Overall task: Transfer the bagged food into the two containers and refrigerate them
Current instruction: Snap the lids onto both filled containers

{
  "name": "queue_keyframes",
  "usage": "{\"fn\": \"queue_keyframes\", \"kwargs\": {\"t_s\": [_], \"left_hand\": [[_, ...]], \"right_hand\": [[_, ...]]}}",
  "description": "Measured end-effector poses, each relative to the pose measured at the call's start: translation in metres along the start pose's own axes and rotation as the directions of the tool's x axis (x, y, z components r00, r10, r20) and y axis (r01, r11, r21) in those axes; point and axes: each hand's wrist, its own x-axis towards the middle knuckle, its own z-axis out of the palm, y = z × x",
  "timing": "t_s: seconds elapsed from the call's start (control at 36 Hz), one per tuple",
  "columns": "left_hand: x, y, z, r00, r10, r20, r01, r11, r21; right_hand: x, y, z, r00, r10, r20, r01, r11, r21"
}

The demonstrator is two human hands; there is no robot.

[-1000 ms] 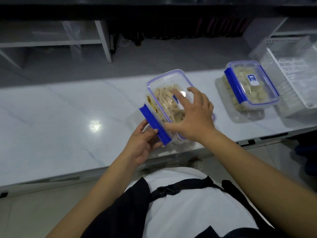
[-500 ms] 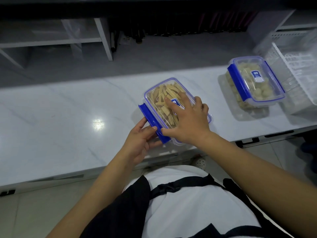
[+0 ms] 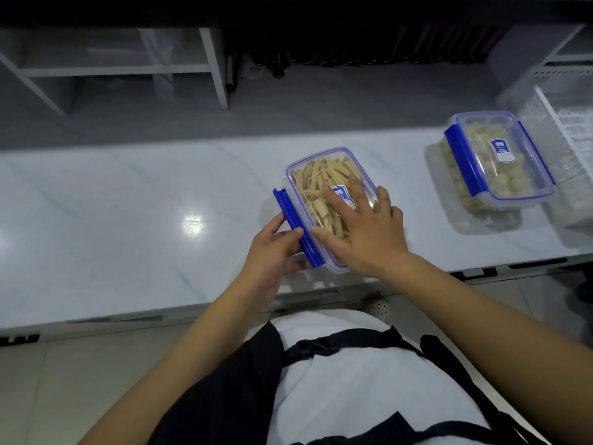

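Observation:
A clear container of tan food strips (image 3: 316, 179) rests flat on the white marble counter (image 3: 128, 213), near its front edge. My right hand (image 3: 365, 229) lies spread on its clear lid, pressing down. My left hand (image 3: 272, 252) pinches the blue clip (image 3: 296, 228) on the lid's left side; the clip sticks outward, unlatched. A second clear container holding pale round pieces (image 3: 500, 165) stands to the right, lid on, its blue clips folded down.
A white wire basket (image 3: 564, 130) stands at the far right, with clear plastic bags under and around it. White shelf frames (image 3: 211, 69) stand on the floor beyond the counter. A dark row of bottles lines the back.
The strip container was tilted up on edge a second ago; it now lies flat on the counter. My right hand moved onto the lid top, my left stayed on the blue clip.

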Motion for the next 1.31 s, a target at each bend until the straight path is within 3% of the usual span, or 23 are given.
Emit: {"fn": "queue_keyframes", "kwargs": {"t_s": [0.33,0.42,0.47,0.53,0.58,0.69,0.75,0.94,1.31], "left_hand": [[0.016,0.016,0.024,0.992,0.075,-0.105,-0.048,0.969,0.242],[0.022,0.023,0.024,0.991,0.067,-0.117,-0.033,0.962,0.270],[0.026,0.029,0.024,0.993,0.067,-0.101,-0.035,0.955,0.294],[0.029,0.034,0.023,0.994,0.057,-0.088,-0.026,0.948,0.318],[0.029,0.035,0.021,0.995,0.046,-0.084,-0.016,0.945,0.328],[0.027,0.033,0.017,0.996,0.038,-0.074,-0.012,0.944,0.329],[0.027,0.033,0.016,0.997,0.038,-0.070,-0.013,0.946,0.324],[0.028,0.032,0.017,0.996,0.025,-0.085,0.003,0.949,0.315],[0.029,0.038,0.018,0.994,0.013,-0.106,0.024,0.941,0.336]], "right_hand": [[0.010,-0.003,-0.034,0.965,-0.011,0.262,0.001,0.999,0.038],[0.019,0.012,-0.046,0.974,-0.070,0.214,0.052,0.995,0.087],[0.023,0.026,-0.052,0.994,-0.017,0.109,-0.011,0.966,0.258],[0.030,0.041,-0.055,0.994,0.087,0.066,-0.108,0.863,0.493],[0.040,0.053,-0.061,0.967,0.175,0.186,-0.255,0.726,0.639],[0.054,0.065,-0.067,0.795,0.194,0.575,-0.595,0.434,0.677],[0.055,0.067,-0.066,0.740,0.179,0.648,-0.662,0.367,0.654],[0.056,0.057,-0.064,0.826,0.335,0.454,-0.563,0.540,0.626],[0.047,0.051,-0.061,0.849,0.353,0.394,-0.528,0.526,0.667]]}}
